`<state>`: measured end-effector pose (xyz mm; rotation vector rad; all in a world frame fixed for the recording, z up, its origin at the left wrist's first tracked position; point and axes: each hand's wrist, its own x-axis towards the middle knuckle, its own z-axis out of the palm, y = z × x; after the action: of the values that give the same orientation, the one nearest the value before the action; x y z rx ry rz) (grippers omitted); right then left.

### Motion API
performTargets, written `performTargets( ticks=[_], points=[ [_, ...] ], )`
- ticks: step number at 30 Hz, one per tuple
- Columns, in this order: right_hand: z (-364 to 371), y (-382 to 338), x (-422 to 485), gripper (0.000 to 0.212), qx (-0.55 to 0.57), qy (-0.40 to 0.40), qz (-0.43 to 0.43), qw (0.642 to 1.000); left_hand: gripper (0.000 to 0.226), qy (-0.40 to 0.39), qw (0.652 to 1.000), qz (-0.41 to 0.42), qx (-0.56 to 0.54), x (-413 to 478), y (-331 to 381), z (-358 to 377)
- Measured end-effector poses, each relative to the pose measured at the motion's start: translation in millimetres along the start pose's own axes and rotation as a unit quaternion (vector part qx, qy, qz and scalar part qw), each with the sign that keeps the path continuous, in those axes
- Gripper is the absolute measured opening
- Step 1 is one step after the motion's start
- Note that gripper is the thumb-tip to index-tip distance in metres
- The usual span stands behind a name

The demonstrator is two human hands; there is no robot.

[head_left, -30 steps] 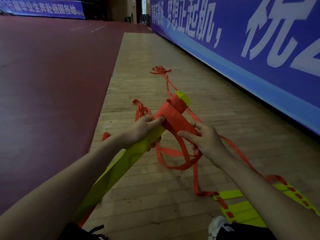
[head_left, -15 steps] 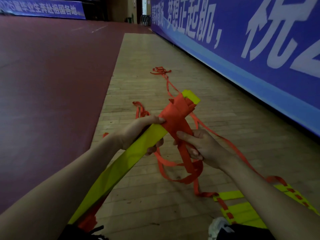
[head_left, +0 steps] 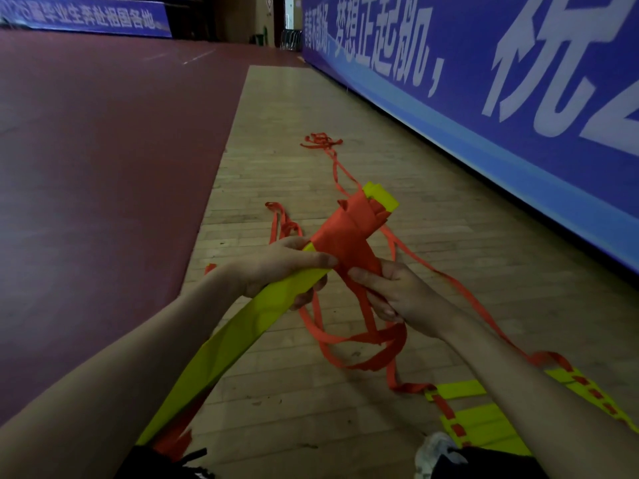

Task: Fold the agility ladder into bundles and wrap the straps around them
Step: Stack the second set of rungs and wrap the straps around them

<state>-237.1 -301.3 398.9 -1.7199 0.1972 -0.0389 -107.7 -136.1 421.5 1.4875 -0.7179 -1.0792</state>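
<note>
1. I see the left hand [head_left: 276,267] clamped round the yellow bundle [head_left: 242,333] at mid-length, thumb on top and fingers curled beneath.
2. The bundle is held above the floor [head_left: 311,416]. Its long axis runs from my lap at lower left, up and away to the upper right.
3. The far third of the bundle is bound in orange strap [head_left: 349,233]; only a yellow tip shows past the turns.
4. The right hand [head_left: 397,295] is closed on the strap where it leaves the turns, just beside the left hand's thumb and on the bundle's right.
5. From that hand the strap drops in slack loops to the floor, then trails to the yellow rungs [head_left: 484,423] lying flat at lower right.
6. A second run of strap leads away along the boards to a small tangle [head_left: 321,141].
7. My reading: the next turn must cross the bundle's axis, passing under it toward the left hand. The right hand is nearer the slack and should carry it.
8. The banner [head_left: 518,81] on the right wall reads "梦想正起航," in white on blue. The characters before it are too skewed to read, and the large one after it is cut off.
9. The far banner [head_left: 86,19] reads in part "毕业生奔赴祖国各地".
10. I can make out no brand or label on the ladder.
</note>
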Motion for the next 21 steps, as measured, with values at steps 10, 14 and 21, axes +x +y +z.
performTargets(
  ticks=[10, 14, 21],
  points=[
    [-4, 2, 1, 0.027, -0.020, -0.031, 0.012, 0.999, 0.019, 0.018, 0.998, -0.027, 0.062, 2, 0, -3],
    [4, 4, 7, 0.019, 0.042, 0.006, 0.013, 0.999, 0.011, -0.015, 1.000, -0.004, 0.012, 5, -4, -1],
    [0, 4, 7, 0.021, 0.062, -0.020, -0.041, 0.997, 0.021, -0.055, 0.998, -0.029, -0.022, 10, -18, -1]
  ],
)
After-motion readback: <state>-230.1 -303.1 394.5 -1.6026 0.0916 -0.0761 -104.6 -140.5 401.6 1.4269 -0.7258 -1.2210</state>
